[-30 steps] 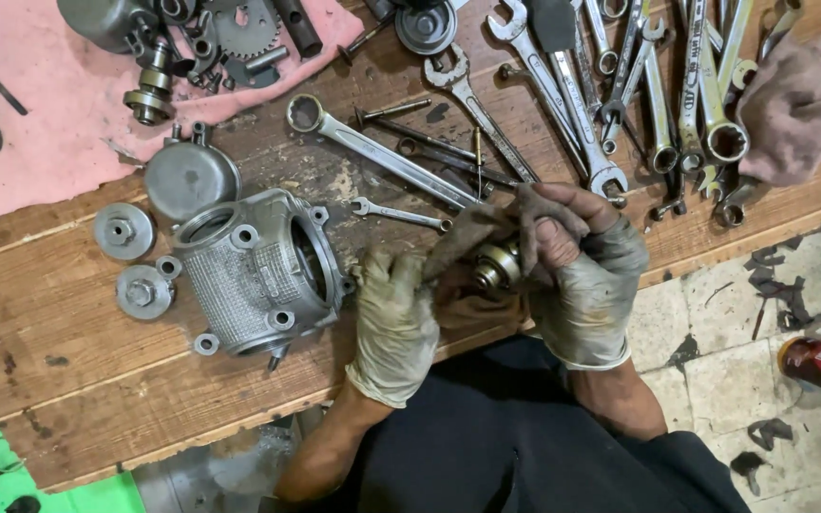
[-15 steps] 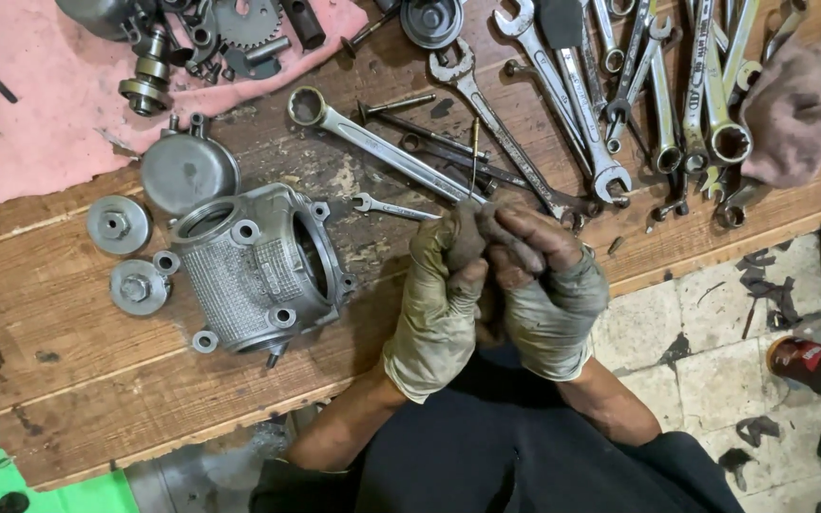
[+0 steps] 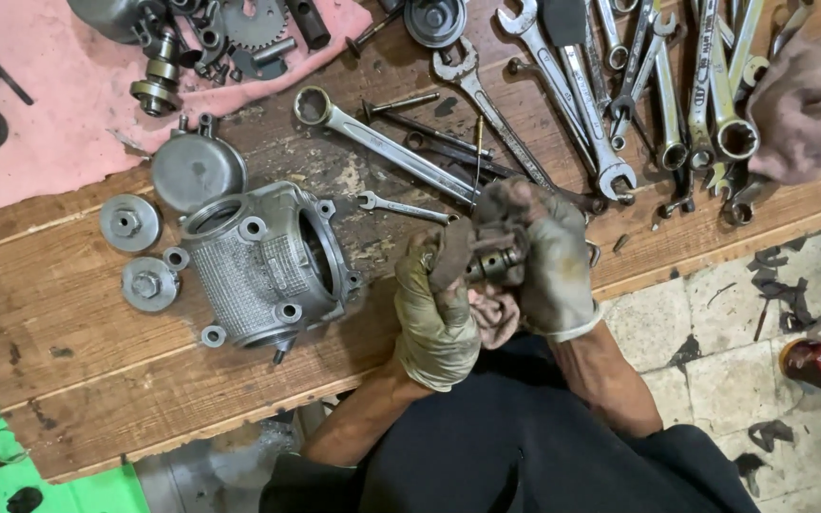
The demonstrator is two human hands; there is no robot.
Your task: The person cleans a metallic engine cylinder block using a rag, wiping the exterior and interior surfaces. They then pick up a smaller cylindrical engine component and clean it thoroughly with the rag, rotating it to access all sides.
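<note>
Since the half-second-old frame both hands have dropped toward the bench edge and parted a little, so the small metal shaft part (image 3: 494, 263) shows between them again, where before the fists hid it. I see my left hand (image 3: 436, 318), in a grimy glove, curled with its fingers pressed together around a dirty rag (image 3: 491, 318), thumb up against the part's left end. My right hand (image 3: 548, 271), also gloved, wraps over the part from the right, fingers closed on it and on a fold of rag; the fingertips are hidden under the cloth. The part sits above the front edge of the wooden bench (image 3: 97, 380), just over my lap.

Close left of my left hand lies the finned grey cylinder casting (image 3: 263, 266), not touching it. Two round flanged discs (image 3: 130, 223) sit left of the casting, and a domed cover (image 3: 197, 169) lies behind it. A small open-end spanner (image 3: 401, 207) lies just behind my knuckles. A long ring spanner (image 3: 382, 147) and a fan of wrenches (image 3: 658, 95) crowd the bench beyond my right hand. A pink cloth (image 3: 49, 123) at the back left holds gears and a camshaft. Another rag (image 3: 800, 104) sits at the far right.
</note>
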